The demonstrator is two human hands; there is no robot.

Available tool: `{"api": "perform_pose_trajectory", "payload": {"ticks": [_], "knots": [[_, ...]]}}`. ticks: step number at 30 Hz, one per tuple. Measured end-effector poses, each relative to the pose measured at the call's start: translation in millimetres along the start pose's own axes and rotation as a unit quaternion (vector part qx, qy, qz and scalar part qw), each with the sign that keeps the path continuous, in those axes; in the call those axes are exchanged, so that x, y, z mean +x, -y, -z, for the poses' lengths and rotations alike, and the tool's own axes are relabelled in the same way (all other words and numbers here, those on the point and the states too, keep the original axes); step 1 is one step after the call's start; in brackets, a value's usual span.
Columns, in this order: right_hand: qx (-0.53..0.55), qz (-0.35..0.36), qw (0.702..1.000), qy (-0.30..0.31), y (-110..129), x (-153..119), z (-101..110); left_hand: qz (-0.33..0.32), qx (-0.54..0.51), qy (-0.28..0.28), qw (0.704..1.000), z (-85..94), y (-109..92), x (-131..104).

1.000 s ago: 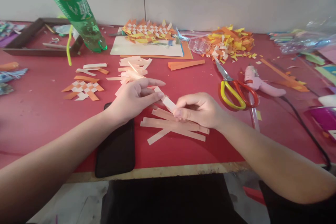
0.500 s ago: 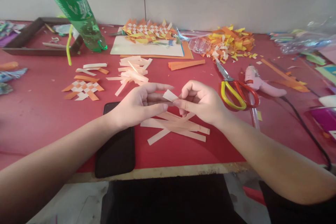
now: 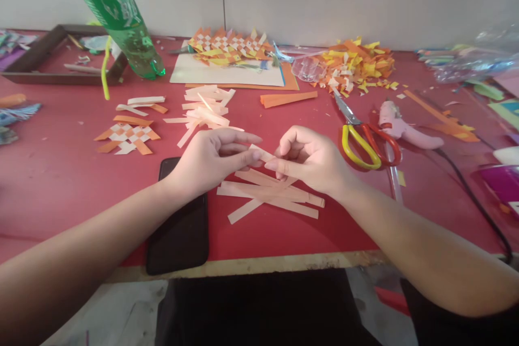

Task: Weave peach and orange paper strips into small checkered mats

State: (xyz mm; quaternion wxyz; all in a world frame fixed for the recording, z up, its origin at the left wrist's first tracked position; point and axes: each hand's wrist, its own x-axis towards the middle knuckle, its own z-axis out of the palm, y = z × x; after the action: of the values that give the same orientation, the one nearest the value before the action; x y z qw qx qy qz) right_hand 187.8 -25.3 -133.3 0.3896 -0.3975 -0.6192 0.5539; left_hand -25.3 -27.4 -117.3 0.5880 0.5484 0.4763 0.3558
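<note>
A short pale paper strip (image 3: pixel 261 152) is held up between both hands over the middle of the table. My right hand (image 3: pixel 310 157) pinches its right end between thumb and curled fingers. At the left end, the thumb and fingers of my left hand (image 3: pixel 214 158) close on the strip, with the fingertips partly hidden behind it. Beneath the hands, several pale peach paper strips (image 3: pixel 267 194) lie crossed on the red tabletop. Another heap of pale strips (image 3: pixel 208 110) lies beyond my left hand.
A black phone (image 3: pixel 178 232) lies under my left wrist. Scissors (image 3: pixel 360 143) and a pink glue gun (image 3: pixel 407 130) with a cord lie right. A woven orange-white paper piece (image 3: pixel 130 136) is left, below a green bottle (image 3: pixel 125 21). Paper scraps (image 3: pixel 357 62) are piled behind.
My left thumb and fingers have closed in on the strip's left end. The strip has tilted slightly and sits a little lower. My right hand keeps its pinch.
</note>
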Motion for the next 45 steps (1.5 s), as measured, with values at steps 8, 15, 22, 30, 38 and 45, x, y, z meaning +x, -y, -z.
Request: {"api": "perform_pose_trajectory", "payload": {"ticks": [8,15,22,30,38,45], "knots": [[-0.014,0.034,0.999,-0.018,-3,2,4,-0.026,-0.021,-0.031,0.999,-0.6,0,0],[-0.011,0.088,0.995,-0.055,-2,5,6,-0.003,-0.099,-0.08,0.992,-1.9,0,4],[0.002,0.09,0.993,-0.077,-2,6,8,-0.021,-0.133,-0.066,0.989,2.8,4,8],[0.015,0.078,0.992,-0.093,-3,8,9,-0.019,-0.121,-0.088,0.989,2.7,4,9],[0.028,0.113,0.991,-0.06,-2,7,9,-0.029,-0.1,-0.083,0.991,3.0,4,9],[-0.198,0.159,0.965,-0.066,0,5,9,-0.108,0.004,-0.167,0.98,10.8,3,14]]}}
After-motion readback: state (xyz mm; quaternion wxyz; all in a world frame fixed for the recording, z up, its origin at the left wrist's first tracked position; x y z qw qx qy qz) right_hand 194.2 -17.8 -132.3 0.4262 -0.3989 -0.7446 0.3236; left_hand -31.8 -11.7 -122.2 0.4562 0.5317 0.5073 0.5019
